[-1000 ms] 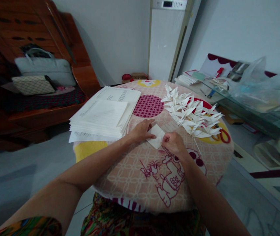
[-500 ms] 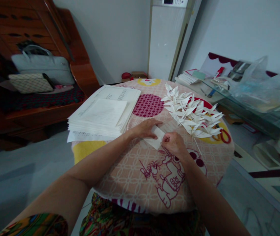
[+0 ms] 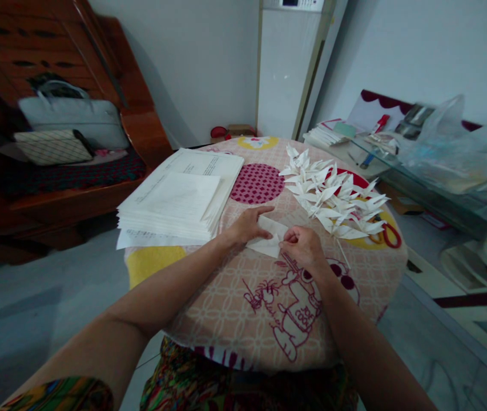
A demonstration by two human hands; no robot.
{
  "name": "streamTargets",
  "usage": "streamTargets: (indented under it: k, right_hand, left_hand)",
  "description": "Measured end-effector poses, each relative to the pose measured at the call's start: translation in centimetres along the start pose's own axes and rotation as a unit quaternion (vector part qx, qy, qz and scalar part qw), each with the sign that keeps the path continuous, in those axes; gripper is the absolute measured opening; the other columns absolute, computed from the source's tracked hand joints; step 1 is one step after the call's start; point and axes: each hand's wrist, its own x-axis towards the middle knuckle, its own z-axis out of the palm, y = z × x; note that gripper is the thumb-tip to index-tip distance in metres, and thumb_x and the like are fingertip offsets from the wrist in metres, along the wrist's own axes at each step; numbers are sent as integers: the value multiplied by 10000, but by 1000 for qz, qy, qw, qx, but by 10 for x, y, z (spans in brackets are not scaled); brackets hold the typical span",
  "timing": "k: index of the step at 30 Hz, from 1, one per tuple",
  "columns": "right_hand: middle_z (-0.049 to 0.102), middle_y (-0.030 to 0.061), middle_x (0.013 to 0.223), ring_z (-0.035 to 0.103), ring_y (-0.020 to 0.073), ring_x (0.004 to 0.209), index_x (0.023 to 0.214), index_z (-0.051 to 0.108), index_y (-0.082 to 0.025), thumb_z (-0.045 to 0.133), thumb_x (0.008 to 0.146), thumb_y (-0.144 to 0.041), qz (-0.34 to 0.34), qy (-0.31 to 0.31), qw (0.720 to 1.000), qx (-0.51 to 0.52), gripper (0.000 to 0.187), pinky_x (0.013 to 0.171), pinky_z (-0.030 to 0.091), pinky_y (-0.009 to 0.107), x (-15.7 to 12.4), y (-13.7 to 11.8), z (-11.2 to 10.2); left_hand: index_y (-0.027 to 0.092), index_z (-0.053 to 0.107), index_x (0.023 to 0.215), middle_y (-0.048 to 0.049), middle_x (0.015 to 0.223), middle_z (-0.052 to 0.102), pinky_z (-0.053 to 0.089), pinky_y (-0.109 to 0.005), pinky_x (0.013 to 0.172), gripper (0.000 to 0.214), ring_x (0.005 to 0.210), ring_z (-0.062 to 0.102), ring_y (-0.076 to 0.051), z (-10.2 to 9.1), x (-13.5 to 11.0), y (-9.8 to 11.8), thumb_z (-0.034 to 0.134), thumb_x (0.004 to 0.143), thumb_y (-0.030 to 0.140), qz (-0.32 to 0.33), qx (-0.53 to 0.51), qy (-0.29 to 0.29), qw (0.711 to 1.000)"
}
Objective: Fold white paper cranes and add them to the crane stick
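A small folded piece of white paper [image 3: 269, 242] lies on the round table's patterned cloth [image 3: 243, 319]. My left hand [image 3: 247, 225] rests on the paper's left part, fingers pressed down flat on it. My right hand [image 3: 303, 248] is curled at the paper's right edge and pinches a fold there. Just beyond the hands lies a heap of folded white paper cranes [image 3: 333, 197]. A thick stack of white paper sheets [image 3: 183, 197] sits on the table's left side.
Red-handled scissors [image 3: 386, 235] lie by the cranes at the table's right rim. A wooden bench with bags [image 3: 67, 123] stands left. A tall white appliance [image 3: 286, 68] is behind the table. A glass shelf with a plastic bag [image 3: 453, 154] runs along the right.
My left fingers slid a little across the paper, and my right hand lifted and folded its right edge; the paper now looks narrower and more pointed.
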Motion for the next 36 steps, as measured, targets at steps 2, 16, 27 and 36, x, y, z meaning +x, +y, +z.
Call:
streamTargets:
  k: [2, 16, 27, 36]
  right_hand:
    - [720, 36, 729, 652, 177, 666, 819, 700, -170, 735, 682, -314, -2, 34, 997, 65, 201, 629, 474, 270, 2, 5, 1]
    - [727, 37, 717, 651, 196, 634, 725, 682, -186, 716, 666, -469, 64, 8, 952, 300, 291, 610, 522, 305, 4, 6, 3]
    - [706, 19, 603, 594, 171, 503, 677, 729, -163, 833, 544, -413, 89, -71, 921, 374, 302, 498, 462, 280, 0, -5, 3]
    - [734, 15, 639, 609, 157, 525, 705, 767, -156, 827, 532, -319, 88, -103, 921, 365, 245, 526, 456, 265, 1, -2, 0]
  left_hand:
    - [108, 595, 1368, -117, 1129, 722, 518, -377, 844, 843, 990, 661, -270, 2, -3, 1, 848, 570, 209, -45, -81, 41, 995]
    - [80, 744, 868, -73, 804, 736, 488, -266, 631, 423, 677, 645, -157, 13, -16, 18, 889, 483, 179, -121, -362, -59, 922]
    - [100, 692, 737, -34, 625, 658, 360, -226, 467, 258, 483, 544, -104, 17, -17, 20, 795, 623, 307, -167, -344, 39, 923]
    - [113, 637, 621, 7, 562, 572, 309, -228, 498, 253, 504, 465, -74, 5, -18, 14, 799, 548, 293, -141, -302, -64, 941]
